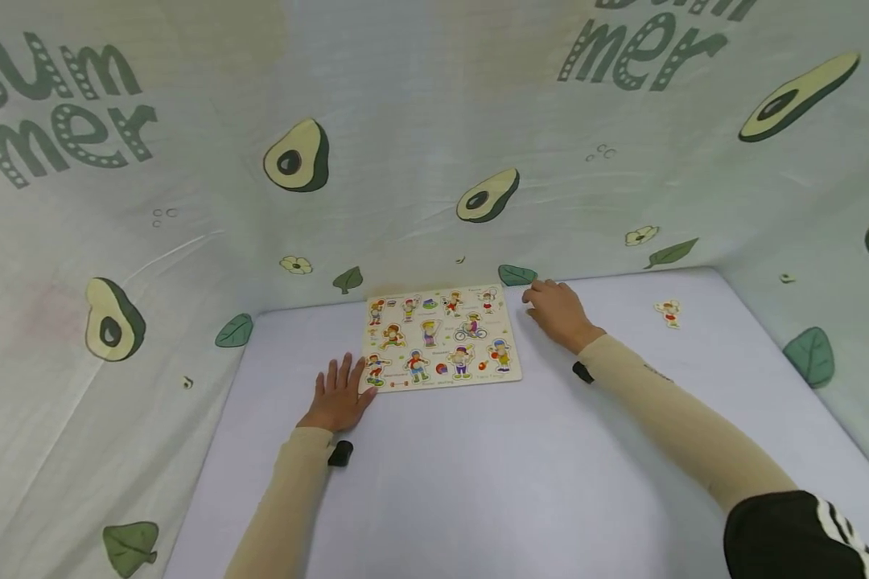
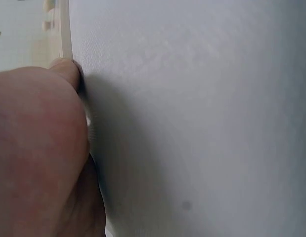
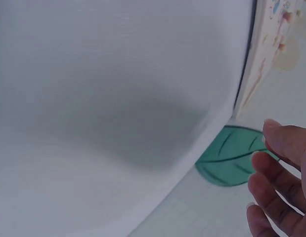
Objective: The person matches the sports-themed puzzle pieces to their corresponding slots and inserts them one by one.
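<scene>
A flat wooden puzzle board [image 1: 447,334] with small sports figures on it lies at the back of the white table. My left hand [image 1: 339,398] rests flat with spread fingers at the board's lower left corner. The left wrist view shows a fingertip right at the pale edge of the board [image 2: 66,29]. Just off the board's upper right corner, my right hand [image 1: 559,314] hovers with loosely bent fingers. In the right wrist view its thumb and fingers [image 3: 264,173] are apart, with nothing between them.
One loose figure piece [image 1: 669,314] lies on the table [image 1: 463,482] to the right, beyond my right hand. Cloth [image 1: 391,145] printed with avocados and leaves rises behind the table and along both sides.
</scene>
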The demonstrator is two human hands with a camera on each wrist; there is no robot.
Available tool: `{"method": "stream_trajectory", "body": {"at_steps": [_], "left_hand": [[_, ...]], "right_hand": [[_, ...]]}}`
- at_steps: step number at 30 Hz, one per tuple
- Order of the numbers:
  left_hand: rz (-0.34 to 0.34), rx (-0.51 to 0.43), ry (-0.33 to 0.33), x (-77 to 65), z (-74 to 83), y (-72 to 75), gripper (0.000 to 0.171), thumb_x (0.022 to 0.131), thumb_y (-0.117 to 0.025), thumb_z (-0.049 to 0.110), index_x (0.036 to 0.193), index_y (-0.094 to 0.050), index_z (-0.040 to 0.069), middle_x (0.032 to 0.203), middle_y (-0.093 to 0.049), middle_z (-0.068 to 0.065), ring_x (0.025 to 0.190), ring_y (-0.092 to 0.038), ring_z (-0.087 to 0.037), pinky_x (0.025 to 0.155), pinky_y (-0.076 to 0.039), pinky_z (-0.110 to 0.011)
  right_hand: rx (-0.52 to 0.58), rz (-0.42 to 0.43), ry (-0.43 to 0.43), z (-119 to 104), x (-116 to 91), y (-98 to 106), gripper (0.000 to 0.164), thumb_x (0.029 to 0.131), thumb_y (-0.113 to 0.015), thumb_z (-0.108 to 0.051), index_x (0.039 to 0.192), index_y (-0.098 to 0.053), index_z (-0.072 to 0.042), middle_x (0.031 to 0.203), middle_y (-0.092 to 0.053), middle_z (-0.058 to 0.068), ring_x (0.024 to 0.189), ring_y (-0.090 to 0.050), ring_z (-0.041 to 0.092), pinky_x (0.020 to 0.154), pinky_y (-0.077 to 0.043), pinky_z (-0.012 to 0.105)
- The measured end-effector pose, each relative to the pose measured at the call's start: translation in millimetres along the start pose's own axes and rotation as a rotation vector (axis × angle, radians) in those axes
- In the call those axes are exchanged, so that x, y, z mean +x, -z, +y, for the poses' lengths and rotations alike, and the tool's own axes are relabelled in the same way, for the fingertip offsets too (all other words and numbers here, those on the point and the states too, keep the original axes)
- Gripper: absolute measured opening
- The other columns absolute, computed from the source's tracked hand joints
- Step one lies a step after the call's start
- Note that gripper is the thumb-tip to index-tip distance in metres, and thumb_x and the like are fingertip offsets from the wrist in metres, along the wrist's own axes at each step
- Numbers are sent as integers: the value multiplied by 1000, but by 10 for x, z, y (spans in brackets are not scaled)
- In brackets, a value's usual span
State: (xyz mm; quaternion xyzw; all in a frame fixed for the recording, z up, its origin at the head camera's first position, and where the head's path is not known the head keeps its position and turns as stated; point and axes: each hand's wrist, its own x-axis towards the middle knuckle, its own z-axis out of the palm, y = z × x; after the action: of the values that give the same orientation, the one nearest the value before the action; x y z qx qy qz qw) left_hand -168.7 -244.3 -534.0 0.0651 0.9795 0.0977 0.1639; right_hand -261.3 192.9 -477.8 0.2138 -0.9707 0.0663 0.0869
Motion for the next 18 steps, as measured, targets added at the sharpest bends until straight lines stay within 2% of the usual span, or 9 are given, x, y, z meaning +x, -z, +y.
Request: {"method": "stream_trajectory", "body": {"at_steps": [6, 10, 18], "left_hand": [[-10, 3, -4, 22, -35, 0, 76, 112, -42, 47, 170, -14, 5, 176, 1, -26, 160, 3, -52, 127, 0, -69], [-6, -9, -11, 28, -43, 7, 76, 112, -43, 46, 170, -14, 5, 175, 1, -26, 160, 3, -53, 127, 0, -69], [4, -28, -32, 20, -49, 6, 74, 113, -43, 43, 169, -15, 3, 175, -1, -28, 159, 2, -54, 126, -2, -70]], "right_hand": [[-4, 26, -52, 382, -313, 9, 22, 92, -81, -5, 112, -75, 3, 112, -73, 21, 105, -68, 41, 90, -56, 54], [34, 51, -94, 647, -538, 54, 22, 92, -79, -1, 112, -74, 5, 111, -72, 24, 104, -67, 45, 88, -54, 59], [39, 62, -235, 1168, -931, 151, 23, 92, -76, 1, 113, -71, 9, 110, -68, 31, 104, -63, 52, 82, -51, 65]]}}
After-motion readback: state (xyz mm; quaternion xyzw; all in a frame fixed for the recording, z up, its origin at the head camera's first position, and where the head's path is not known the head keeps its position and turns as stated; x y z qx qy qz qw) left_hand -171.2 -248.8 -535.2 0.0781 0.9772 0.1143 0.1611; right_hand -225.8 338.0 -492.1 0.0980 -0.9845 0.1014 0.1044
